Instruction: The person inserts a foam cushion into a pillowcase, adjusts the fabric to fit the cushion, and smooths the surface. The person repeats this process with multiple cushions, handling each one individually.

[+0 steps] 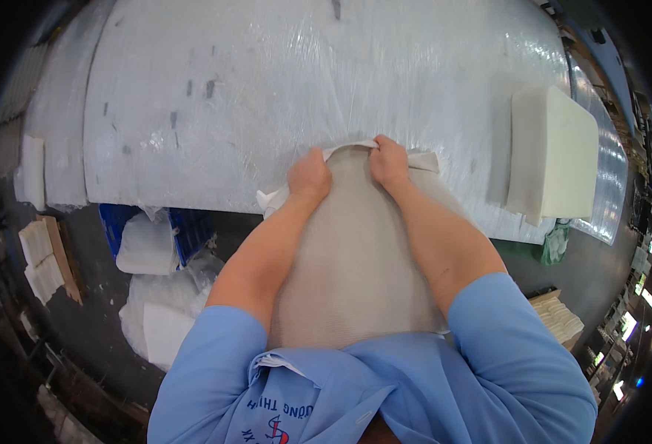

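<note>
A beige fabric piece [355, 251], which looks like a cushion cover, stretches from my chest to the table edge. My left hand [310, 176] is closed on the left side of its far rim. On the right side of that rim, my right hand [390, 160] pinches the edge between bent fingers. Between the two hands the pale rim arches up a little. Loose white and beige flaps stick out beside both hands. Whether anything fills the fabric, I cannot tell.
The wide table [215, 96] is wrapped in shiny clear film. A cream foam block [552, 155] rests at its right end. Below the left edge are a blue crate [193, 234], a white bagged cushion [148, 244] and plastic-wrapped white pieces [165, 325]. Stacked pale pieces [558, 314] lie lower right.
</note>
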Motion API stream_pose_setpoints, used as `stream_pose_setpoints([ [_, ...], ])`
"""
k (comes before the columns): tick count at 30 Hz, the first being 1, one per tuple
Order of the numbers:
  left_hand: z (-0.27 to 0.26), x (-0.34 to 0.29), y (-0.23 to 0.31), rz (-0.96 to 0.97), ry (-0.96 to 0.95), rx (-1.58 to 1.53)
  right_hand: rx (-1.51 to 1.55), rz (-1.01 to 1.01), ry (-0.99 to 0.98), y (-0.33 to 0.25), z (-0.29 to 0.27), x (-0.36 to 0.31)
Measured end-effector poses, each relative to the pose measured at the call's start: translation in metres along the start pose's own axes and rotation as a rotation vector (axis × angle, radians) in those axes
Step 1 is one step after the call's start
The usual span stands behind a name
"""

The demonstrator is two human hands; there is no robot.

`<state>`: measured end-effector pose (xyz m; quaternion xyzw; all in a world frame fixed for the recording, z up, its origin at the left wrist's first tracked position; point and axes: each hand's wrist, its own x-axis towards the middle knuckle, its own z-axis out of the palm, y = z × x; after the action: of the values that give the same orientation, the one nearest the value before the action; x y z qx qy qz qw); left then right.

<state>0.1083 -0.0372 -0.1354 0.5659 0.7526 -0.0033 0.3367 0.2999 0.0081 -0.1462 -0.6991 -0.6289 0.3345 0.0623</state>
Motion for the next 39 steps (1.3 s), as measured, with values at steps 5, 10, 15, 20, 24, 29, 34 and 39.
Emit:
stream_pose_setpoints([
  [5, 0.007, 0.019, -0.003, -0.013, -0.036, 0.039, 0.011, 0.038, -0.025, -0.004, 0.006, 0.018],
  [10, 0.003, 0.011, -0.001, 0.032, -0.027, -0.036, -0.094, -0.114, 0.045, 0.019, 0.010, 0.015],
  [15, -0.034, -0.007, -0.031, 0.172, -0.170, -0.030, -0.112, 0.158, -0.671, -0.018, -0.070, 0.026],
  [20, -0.045, -0.018, -0.089, 0.192, -0.121, 0.003, -0.367, 0.109, -0.582, 0.021, -0.111, 0.031],
  [24, -0.028, -0.013, -0.082, 0.122, 0.000, 0.052, -0.296, -0.109, -0.150, 0.055, -0.086, 0.008],
  [29, -0.018, -0.007, -0.086, 0.152, 0.071, 0.115, -0.254, -0.064, -0.103, 0.056, -0.065, 0.010],
  [34, -0.012, 0.007, -0.084, 0.148, 0.100, 0.125, -0.210, -0.095, -0.115, 0.064, -0.052, 0.025],
  [39, -0.020, 0.009, -0.078, 0.143, 0.171, 0.124, -0.336, -0.152, -0.159, 0.068, -0.054, 0.033],
])
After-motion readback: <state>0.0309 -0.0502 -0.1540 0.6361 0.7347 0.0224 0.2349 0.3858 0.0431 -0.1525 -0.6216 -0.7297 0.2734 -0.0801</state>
